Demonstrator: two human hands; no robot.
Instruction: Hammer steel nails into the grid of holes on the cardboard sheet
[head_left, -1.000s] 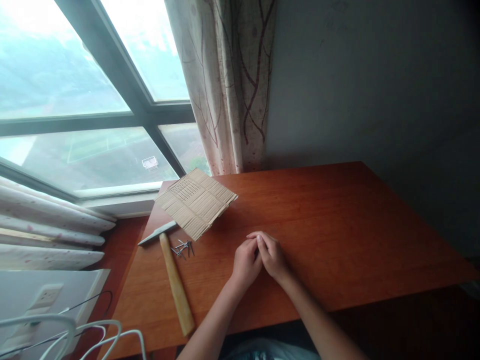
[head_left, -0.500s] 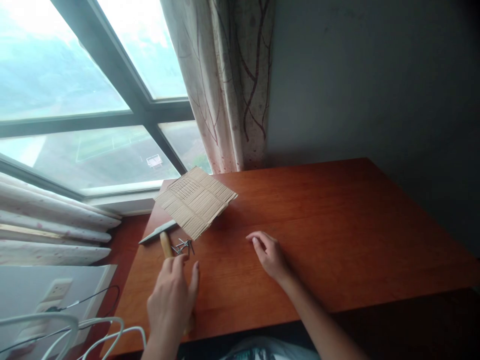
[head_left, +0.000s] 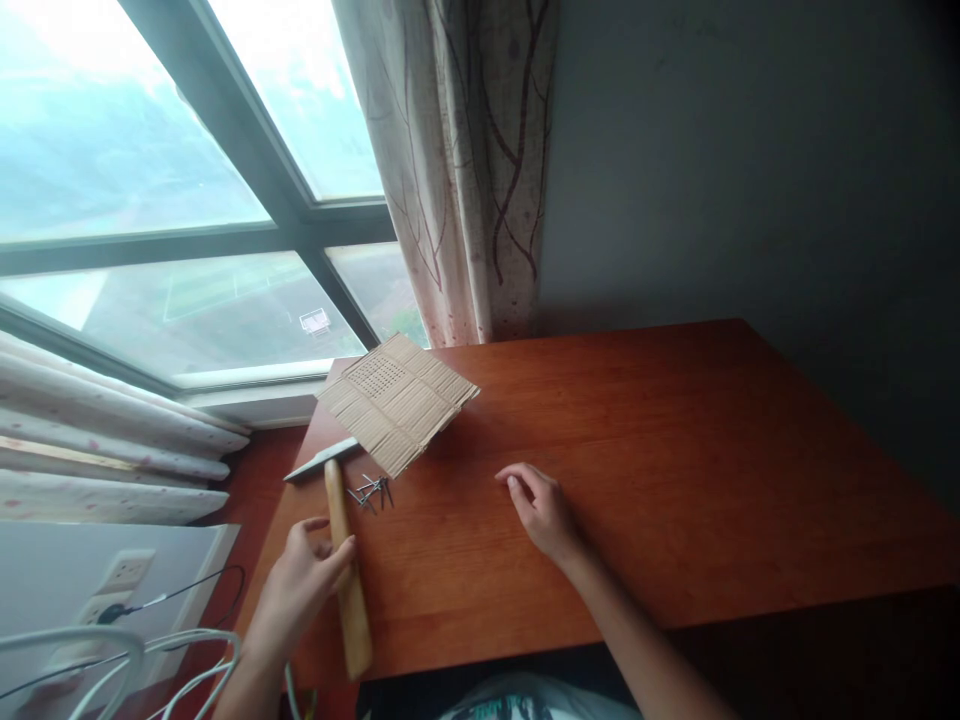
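My left hand (head_left: pixel 300 565) has its thumb across a long, pale wooden stick (head_left: pixel 346 590), with the fingers curled at the stick's left edge. The stick lies lengthwise near the left side of the table. Just right of its far end sits a small pile of metal nails (head_left: pixel 372 490). A flat, pointed grey blade (head_left: pixel 319 460) lies beyond that end, partly hidden by a cardboard piece (head_left: pixel 401 400). Further right, my right hand (head_left: pixel 541 510) rests at the tabletop, loosely curled with thumb near the index finger and nothing visible in it.
The cardboard is tilted, with rows of small holes and a shadow beneath its right edge. The brown table (head_left: pixel 675 450) ends at a grey wall. Window, curtain (head_left: pixel 465 200), a wall socket (head_left: pixel 127 570) and white cables (head_left: pixel 187 660) are at the left.
My left hand has moved left and lower from above the stick, uncovering most of it. The stick's near end has swung left. The right hand stays in place.
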